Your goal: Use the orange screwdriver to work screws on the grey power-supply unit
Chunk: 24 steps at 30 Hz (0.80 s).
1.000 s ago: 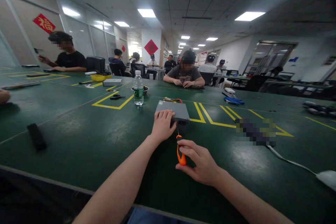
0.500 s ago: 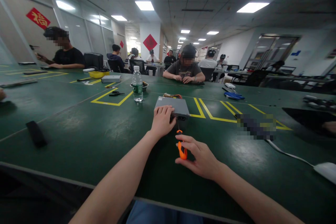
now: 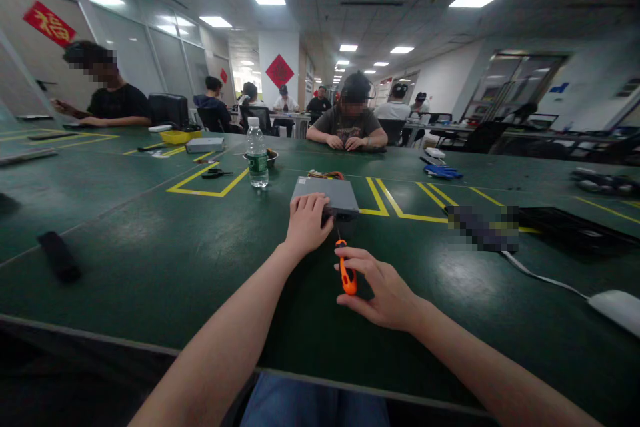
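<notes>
A flat grey metal box lies on the green table in front of me, with coloured wires at its far end. My left hand rests on the box's near left corner, fingers curled over its edge. My right hand pinches the orange handle of a small screwdriver between thumb and fingers. The thin shaft points at the box's near face.
A water bottle stands left of the box beside scissors and a bowl. A black slab lies far left. A white cable and mouse-like object lie right. Several people sit at the far side.
The view has tilted slightly and shifted. My right hand has turned the screwdriver a little in its fingers. The left hand stays on the box.
</notes>
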Each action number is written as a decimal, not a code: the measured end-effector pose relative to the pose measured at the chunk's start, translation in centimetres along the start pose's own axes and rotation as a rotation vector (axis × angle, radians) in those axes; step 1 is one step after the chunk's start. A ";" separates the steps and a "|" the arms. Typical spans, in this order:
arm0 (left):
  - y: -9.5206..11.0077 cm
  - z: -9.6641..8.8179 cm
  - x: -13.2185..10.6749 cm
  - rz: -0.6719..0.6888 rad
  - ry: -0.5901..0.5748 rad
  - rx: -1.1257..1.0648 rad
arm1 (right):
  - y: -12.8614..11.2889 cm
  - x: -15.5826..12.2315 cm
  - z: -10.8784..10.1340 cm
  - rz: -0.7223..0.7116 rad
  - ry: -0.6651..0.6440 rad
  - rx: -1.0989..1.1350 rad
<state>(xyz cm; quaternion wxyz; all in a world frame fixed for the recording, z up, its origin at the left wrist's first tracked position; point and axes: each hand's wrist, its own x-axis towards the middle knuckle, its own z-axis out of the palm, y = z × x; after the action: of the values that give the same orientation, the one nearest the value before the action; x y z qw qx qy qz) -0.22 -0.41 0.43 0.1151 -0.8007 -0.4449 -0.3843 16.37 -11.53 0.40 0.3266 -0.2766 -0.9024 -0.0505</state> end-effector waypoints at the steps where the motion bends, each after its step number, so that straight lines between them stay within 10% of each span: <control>1: 0.0 0.0 0.0 -0.001 0.003 0.000 | -0.1 0.1 -0.1 -0.009 -0.030 -0.012; 24: -0.1 -0.2 -0.1 -0.001 -0.005 0.006 | 1.0 -1.0 -2.2 -0.051 0.163 -0.110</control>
<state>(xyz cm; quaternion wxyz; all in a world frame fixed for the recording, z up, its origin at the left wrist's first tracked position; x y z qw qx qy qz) -0.38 -0.51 0.50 0.1161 -0.8011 -0.4466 -0.3811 18.73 -11.76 1.39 0.3819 -0.2659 -0.8755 -0.1306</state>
